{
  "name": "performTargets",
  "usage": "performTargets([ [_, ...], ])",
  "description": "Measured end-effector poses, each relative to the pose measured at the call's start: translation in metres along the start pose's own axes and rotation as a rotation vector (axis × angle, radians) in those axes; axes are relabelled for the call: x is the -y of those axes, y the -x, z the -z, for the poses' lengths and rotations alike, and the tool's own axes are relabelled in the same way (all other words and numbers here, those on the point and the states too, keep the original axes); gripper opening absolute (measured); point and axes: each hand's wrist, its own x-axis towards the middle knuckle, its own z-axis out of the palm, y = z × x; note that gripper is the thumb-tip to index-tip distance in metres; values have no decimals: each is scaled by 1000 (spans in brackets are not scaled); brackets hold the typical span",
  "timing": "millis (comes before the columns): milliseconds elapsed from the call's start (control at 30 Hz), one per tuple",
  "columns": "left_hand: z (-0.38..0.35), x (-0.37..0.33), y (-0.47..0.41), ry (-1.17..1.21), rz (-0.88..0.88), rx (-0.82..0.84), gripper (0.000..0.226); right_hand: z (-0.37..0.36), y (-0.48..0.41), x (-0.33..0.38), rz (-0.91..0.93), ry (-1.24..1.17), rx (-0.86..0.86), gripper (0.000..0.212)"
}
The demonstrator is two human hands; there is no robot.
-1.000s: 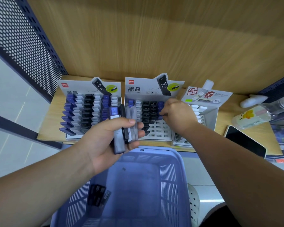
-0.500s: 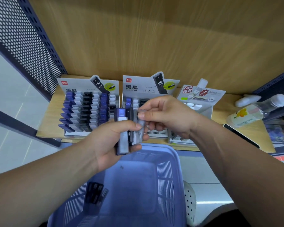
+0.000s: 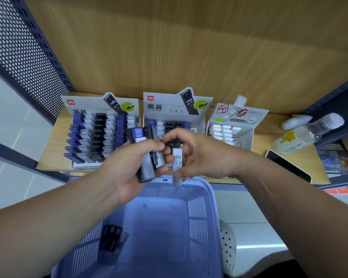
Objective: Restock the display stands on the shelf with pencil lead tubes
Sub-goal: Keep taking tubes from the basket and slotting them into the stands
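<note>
Grey-clear lead tube [image 3: 177, 167] marked HB 0.7, pinched upright; right hand [image 3: 197, 155].

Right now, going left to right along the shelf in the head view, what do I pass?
Left stand → middle stand → right stand → bottle.

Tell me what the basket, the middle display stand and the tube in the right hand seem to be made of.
Basket: moulded plastic, matte lavender, with slotted walls. Middle display stand: printed card, probably, judging by its thin cut-out header. Tube pinched by the right hand: translucent grey plastic, it seems, with printed HB 0.7 lettering.
</note>
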Motion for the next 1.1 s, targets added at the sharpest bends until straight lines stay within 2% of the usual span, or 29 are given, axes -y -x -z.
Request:
performTargets([
  [133, -2, 1, -2, 17, 6, -48, 10, 22, -3, -20, -87, 30, -367, 24],
  [233, 0, 1, -4, 14, 18, -58, 8, 39, -11, -43, -152, 61, -552, 24],
  [333, 3, 1, -6, 12, 24, -65, 7, 47, -19, -60, -168, 199, -677, 34],
  [400, 5, 1, -7, 9, 25, -72, 4, 48, -24, -62, -169, 255, -730, 29],
  [467, 5, 1, -8, 4, 21, -76, 4, 46, -30, -62, -182, 374, -700, 20],
  [600, 6, -1, -9, 0, 17, -77, 6, 33, -43, -60, -280, 642, -435, 12],
  [900, 10, -1, -8, 0, 10, -79, 8, 23, -43, -61, -273, 710, -298, 15],
  [967, 9, -1, -8, -1, 4, -78, 8, 23, -42, -63, -249, 691, -325, 15],
  [1000, 9, -1, -8, -2, 1, -75, 7, 25, -41, -64, -232, 664, -391, 15],
  [1100, 10, 1, -8, -5, -4, -68, 7, 41, -38, -69, -155, 551, -702, 16],
])
